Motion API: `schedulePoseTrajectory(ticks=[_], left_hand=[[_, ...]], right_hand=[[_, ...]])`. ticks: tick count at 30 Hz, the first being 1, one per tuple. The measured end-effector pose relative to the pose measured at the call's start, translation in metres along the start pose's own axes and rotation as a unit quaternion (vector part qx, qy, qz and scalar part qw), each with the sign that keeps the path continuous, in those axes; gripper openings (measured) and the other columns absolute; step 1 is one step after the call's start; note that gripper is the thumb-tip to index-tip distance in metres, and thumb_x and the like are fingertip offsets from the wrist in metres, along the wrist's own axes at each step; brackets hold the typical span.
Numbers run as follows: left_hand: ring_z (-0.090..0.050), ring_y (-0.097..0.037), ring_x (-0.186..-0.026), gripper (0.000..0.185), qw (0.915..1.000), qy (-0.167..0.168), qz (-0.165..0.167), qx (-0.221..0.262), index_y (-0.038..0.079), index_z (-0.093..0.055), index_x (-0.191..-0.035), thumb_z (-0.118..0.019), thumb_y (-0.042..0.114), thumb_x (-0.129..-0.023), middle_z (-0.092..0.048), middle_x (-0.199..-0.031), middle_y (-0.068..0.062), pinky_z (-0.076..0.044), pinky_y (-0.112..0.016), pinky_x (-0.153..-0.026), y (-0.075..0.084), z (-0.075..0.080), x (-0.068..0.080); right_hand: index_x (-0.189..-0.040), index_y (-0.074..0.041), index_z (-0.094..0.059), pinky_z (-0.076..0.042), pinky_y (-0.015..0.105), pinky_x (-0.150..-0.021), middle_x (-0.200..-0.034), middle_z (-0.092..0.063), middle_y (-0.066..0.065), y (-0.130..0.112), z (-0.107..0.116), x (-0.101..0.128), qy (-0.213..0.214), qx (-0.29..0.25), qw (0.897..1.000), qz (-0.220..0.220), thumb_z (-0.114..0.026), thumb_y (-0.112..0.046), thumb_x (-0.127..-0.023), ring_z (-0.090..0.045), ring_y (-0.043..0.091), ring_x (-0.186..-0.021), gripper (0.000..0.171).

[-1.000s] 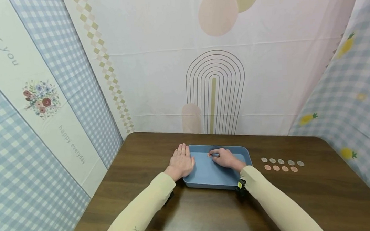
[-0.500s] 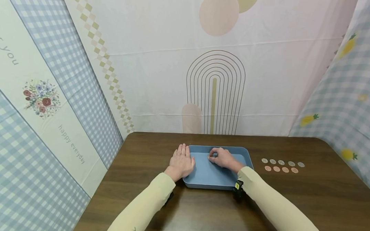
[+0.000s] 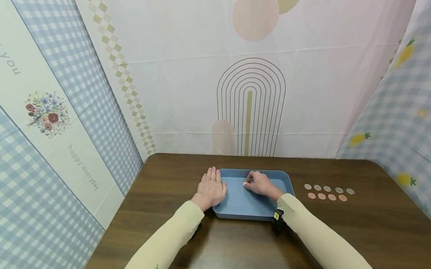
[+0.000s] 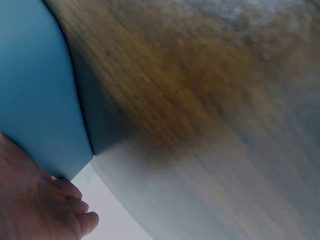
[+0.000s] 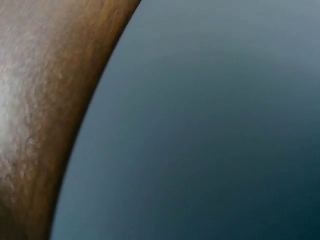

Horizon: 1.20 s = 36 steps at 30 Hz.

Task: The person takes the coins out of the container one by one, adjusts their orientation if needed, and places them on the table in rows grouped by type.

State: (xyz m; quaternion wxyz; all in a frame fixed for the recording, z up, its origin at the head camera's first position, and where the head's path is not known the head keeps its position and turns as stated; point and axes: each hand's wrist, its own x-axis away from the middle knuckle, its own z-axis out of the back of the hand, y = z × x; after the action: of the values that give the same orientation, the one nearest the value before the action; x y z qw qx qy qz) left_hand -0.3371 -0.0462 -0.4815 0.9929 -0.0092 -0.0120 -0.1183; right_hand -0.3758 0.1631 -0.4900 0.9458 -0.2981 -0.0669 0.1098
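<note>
A shallow blue tray [image 3: 236,203] sits on the table. My left hand [image 3: 210,189] rests along its left edge with the fingers straight; in the left wrist view that hand [image 4: 47,205] touches the tray wall [image 4: 40,85]. Over the tray's far half, my right hand [image 3: 260,184] pinches a coin [image 3: 245,183] between thumb and fingertips. Most of the coin is hidden by the fingers. Only the tray's side [image 5: 200,125] and some table show in the right wrist view; the right hand is out of that picture.
Right of the tray, coins lie flat in two rows: several silver ones [image 3: 327,189] behind several copper ones [image 3: 332,197]. The brown wooden table [image 3: 238,246] ends at a hanging white cloth [image 3: 177,92], with checked cloths at both sides.
My right fingers have closed on the coin, which lay visibly copper at their tips a second ago. The right wrist has shifted slightly left; the left hand and tray stay put.
</note>
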Motion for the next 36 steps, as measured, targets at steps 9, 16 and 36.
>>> schedulePoseTrajectory(ticks=[9,16,36], left_hand=[[-0.018,-0.031,-0.152,0.065,0.9999,-0.004,0.001,0.010,-0.002,-0.022,-0.155,-0.023,0.040,-0.105,-0.020,-0.163,-0.019,-0.022,-0.043,-0.123,0.001,-0.001,0.001],[-0.019,-0.031,-0.152,0.065,0.9999,-0.001,-0.001,0.011,-0.001,-0.024,-0.154,-0.025,0.040,-0.104,-0.021,-0.162,-0.019,-0.023,-0.043,-0.123,0.001,-0.002,0.000],[-0.018,-0.032,-0.152,0.065,1.0000,0.000,-0.004,0.004,-0.001,-0.022,-0.155,-0.023,0.040,-0.105,-0.020,-0.163,-0.020,-0.022,-0.044,-0.123,0.000,-0.001,0.001]], right_hand=[[-0.091,-0.008,-0.053,-0.042,0.027,-0.055,-0.080,-0.056,0.004,0.003,0.004,0.004,-0.001,-0.035,0.999,0.023,-0.066,-0.015,-0.091,-0.055,0.016,-0.066,0.015],[-0.092,-0.008,-0.054,-0.044,0.028,-0.042,-0.071,-0.057,0.006,0.010,0.017,0.009,0.008,-0.088,0.996,0.027,-0.067,-0.014,-0.092,-0.059,0.016,-0.051,0.014],[-0.098,-0.007,-0.056,-0.043,0.029,-0.042,-0.067,-0.060,0.014,0.022,0.056,0.033,-0.002,-0.145,0.989,0.031,-0.065,-0.017,-0.095,-0.061,0.024,-0.049,0.014]])
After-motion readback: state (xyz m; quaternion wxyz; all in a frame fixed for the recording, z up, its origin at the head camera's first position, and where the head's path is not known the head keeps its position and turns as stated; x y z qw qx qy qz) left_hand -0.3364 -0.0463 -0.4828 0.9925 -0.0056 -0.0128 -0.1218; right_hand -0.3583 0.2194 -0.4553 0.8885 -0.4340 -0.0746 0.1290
